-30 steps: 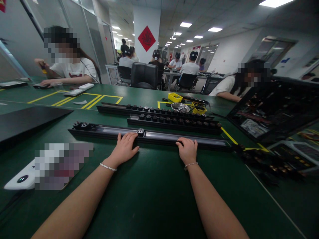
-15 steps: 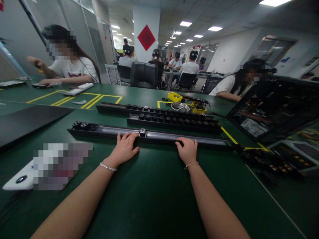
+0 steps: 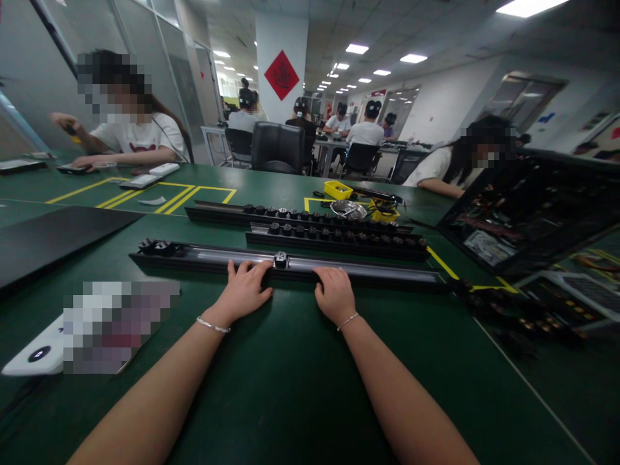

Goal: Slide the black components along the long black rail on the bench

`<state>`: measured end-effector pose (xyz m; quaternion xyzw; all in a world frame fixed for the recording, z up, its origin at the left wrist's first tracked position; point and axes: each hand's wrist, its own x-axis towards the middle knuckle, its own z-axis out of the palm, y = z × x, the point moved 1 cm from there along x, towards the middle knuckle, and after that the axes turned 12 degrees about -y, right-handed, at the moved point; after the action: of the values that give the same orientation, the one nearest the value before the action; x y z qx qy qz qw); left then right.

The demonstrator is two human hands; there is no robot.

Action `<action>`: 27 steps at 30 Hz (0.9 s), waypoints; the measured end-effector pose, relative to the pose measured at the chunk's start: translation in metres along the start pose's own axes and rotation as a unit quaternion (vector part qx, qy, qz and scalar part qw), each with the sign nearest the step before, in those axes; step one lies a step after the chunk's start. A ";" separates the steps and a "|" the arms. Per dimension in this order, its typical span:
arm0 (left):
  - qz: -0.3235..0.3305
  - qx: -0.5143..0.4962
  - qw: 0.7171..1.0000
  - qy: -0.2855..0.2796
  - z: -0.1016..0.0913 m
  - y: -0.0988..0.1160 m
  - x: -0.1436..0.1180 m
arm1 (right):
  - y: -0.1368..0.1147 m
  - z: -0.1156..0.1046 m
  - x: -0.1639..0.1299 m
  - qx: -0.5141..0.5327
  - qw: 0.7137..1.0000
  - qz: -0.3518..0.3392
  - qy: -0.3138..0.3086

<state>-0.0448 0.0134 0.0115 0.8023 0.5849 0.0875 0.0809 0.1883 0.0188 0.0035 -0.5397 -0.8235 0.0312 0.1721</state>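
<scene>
Both hands rested on the near edge of a long black track rail (image 3: 339,270) that lay lengthwise across the green desk (image 3: 290,387), roughly midway between its near and far edges. The left hand (image 3: 243,292) lay flat, fingers spread and released, its fingertips on the rail's near lip just left of a small black slider block (image 3: 280,259) seated in the rail's channel. The right hand (image 3: 334,294) lay just right of that block, fingers curled over the near lip of the rail; whether it gripped or merely pressed could not be told. A cluster of black fittings (image 3: 155,246) sat at the rail's left end. Behind it, toward the far edge, lay two further rails (image 3: 334,240) loaded with rows of black blocks. Beyond these stood a metal dish (image 3: 349,208) and a yellow tray (image 3: 338,189). A flat black panel (image 3: 53,236) lay at the desk's left edge, and an opened black chassis (image 3: 533,213) stood tilted at the right edge. A co-worker in a white shirt (image 3: 140,137) sat at the far left corner.
</scene>
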 end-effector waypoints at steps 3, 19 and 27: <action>-0.001 0.006 1.000 0.003 0.000 0.002 0.001 | -0.023 0.005 0.009 -0.020 0.999 -0.007 -0.031; 0.008 0.000 1.000 0.004 0.005 0.001 0.000 | -0.045 0.013 0.027 -0.058 0.996 0.030 -0.067; 0.006 -0.001 1.000 0.014 0.005 0.000 0.001 | -0.043 0.013 0.028 -0.051 0.996 0.020 -0.066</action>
<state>-0.0435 0.0140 0.0065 0.8044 0.5809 0.0998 0.0735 0.1365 0.0275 0.0081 -0.5606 -0.8229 0.0277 0.0887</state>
